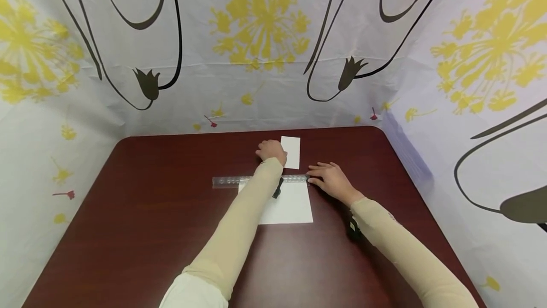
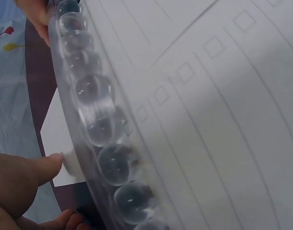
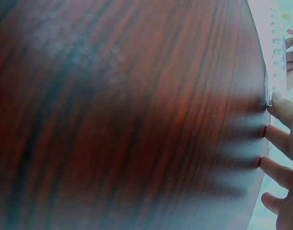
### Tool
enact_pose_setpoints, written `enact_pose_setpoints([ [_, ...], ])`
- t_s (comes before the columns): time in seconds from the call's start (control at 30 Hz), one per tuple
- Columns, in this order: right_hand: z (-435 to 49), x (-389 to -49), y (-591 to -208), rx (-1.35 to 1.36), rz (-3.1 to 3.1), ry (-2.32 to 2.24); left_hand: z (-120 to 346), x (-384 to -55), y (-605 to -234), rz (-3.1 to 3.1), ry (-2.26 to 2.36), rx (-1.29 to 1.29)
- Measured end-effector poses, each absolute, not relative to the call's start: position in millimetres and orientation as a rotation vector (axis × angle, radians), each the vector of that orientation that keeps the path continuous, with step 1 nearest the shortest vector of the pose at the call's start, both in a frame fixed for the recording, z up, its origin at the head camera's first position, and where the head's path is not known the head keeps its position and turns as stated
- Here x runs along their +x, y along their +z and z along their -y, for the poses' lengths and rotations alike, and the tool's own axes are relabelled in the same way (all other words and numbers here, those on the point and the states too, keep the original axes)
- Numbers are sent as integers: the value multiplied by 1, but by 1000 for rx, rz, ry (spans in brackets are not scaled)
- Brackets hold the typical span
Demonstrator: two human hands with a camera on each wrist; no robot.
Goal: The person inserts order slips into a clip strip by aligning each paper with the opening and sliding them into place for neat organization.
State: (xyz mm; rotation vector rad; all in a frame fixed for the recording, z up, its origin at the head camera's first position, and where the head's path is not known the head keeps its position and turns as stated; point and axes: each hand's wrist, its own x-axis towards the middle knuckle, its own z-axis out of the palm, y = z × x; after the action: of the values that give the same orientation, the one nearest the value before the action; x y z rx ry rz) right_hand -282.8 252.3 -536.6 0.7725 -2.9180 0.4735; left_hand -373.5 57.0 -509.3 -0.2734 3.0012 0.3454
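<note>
A sheet of paper printed with lines and small boxes lies on the table. Across its far edge runs a clear plastic strip with a row of round domes. My right hand rests at the strip's right end, the thumb against it and the other fingers spread. Reaching over the sheet and strip, my left hand is beside a small white card behind them. Its extended thumb overlaps the card's edge. My left forearm hides part of the sheet and strip.
The dark red wooden table has rounded far corners. Patterned cloth hangs close behind it and along both sides. A small black device shows under my left wrist, and another dark one under my right.
</note>
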Motion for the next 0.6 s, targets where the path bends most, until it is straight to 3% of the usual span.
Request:
enact_pose_setpoints([
  [0.6,-252,-283,-539,771,2913,470,-67,-381,-519,-2996,415,-333],
])
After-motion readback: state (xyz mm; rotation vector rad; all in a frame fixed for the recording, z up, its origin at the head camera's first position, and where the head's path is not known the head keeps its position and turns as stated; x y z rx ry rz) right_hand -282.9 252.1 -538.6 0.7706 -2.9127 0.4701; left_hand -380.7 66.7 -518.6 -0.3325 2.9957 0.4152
